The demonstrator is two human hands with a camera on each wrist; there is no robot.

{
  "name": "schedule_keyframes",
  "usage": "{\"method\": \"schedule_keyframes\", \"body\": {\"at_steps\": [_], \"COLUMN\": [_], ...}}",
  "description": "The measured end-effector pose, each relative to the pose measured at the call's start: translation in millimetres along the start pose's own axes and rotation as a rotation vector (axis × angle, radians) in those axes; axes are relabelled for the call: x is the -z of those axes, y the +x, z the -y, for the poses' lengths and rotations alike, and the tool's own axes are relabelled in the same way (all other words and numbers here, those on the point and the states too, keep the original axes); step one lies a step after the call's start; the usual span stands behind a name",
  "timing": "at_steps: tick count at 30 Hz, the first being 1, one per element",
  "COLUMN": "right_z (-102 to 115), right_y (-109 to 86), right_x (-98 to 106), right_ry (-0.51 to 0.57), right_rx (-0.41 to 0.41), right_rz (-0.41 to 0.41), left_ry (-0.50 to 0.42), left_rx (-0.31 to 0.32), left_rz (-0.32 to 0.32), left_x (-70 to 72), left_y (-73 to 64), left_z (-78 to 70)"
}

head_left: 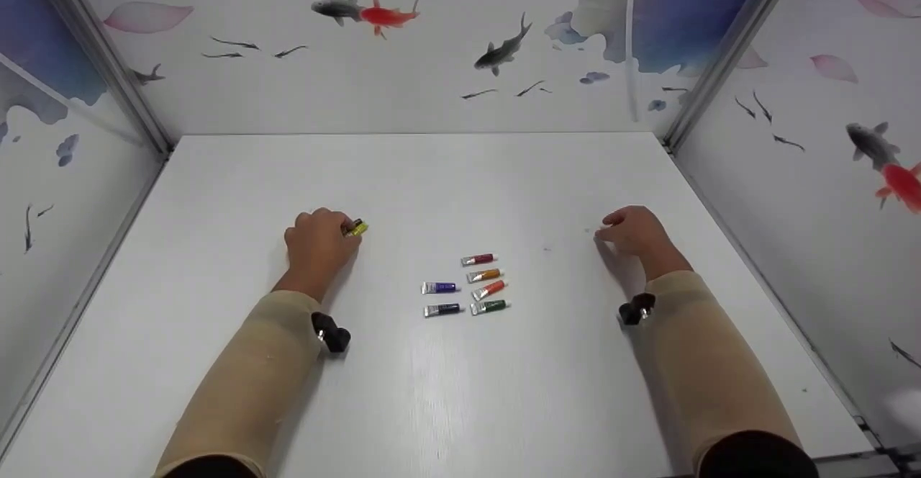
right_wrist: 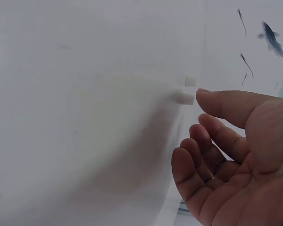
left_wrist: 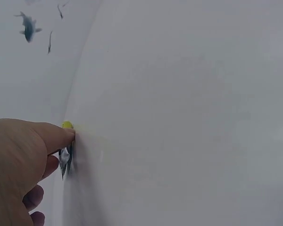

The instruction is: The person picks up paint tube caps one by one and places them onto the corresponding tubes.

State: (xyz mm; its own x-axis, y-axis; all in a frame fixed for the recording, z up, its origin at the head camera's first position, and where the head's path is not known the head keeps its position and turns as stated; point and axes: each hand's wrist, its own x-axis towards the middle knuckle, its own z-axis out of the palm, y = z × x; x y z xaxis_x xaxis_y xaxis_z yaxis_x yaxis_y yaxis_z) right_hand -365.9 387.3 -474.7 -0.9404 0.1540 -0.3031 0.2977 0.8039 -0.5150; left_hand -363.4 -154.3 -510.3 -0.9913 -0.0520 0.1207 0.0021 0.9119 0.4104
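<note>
My left hand (head_left: 317, 246) pinches a small yellow paint tube (head_left: 357, 230) between thumb and fingers, left of the middle of the table. In the left wrist view the yellow tube (left_wrist: 67, 125) pokes out past the thumb tip, with crimped silvery ends below it. My right hand (head_left: 636, 235) is low over the right side of the table, its fingers loosely curled and the thumb apart from them. Two small white blocks (right_wrist: 186, 98) show just beyond that thumb tip; I cannot tell what they belong to.
Between the hands lie several small paint tubes: dark red (head_left: 478, 259), ochre (head_left: 485, 276), orange (head_left: 489, 290), green (head_left: 490, 307), violet (head_left: 440, 288) and a dark one (head_left: 442, 310). Fish-printed panels (head_left: 403, 96) enclose the white table (head_left: 403, 190) at the back and both sides.
</note>
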Motion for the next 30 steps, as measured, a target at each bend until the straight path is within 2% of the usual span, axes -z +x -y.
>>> {"method": "schedule_keyframes", "body": {"at_steps": [8, 18, 21, 25, 30], "right_z": [3.8, 4.4, 4.3, 9.4, 23.1], "right_y": [1.1, 2.9, 3.0, -0.7, -10.4], "right_x": [-6.2, -9.4, -6.6, -1.3, 3.2], "right_ry": [-0.029, -0.086, -0.067, -0.023, 0.036], "right_rx": [-0.021, -0.013, -0.005, 0.015, 0.087], "right_rz": [0.03, 0.006, 0.001, -0.022, -0.072], "left_ry": [0.015, -0.014, -0.022, -0.03, -0.061], "left_rx": [0.015, 0.033, 0.029, 0.002, -0.073], "left_rz": [0.029, 0.063, 0.061, 0.031, -0.07], "left_x": [1.3, 5.3, 5.4, 6.8, 12.2], "left_y": [3.0, 3.1, 3.4, 5.2, 6.0], "left_z": [2.0, 0.1, -0.7, -2.3, -8.4]}}
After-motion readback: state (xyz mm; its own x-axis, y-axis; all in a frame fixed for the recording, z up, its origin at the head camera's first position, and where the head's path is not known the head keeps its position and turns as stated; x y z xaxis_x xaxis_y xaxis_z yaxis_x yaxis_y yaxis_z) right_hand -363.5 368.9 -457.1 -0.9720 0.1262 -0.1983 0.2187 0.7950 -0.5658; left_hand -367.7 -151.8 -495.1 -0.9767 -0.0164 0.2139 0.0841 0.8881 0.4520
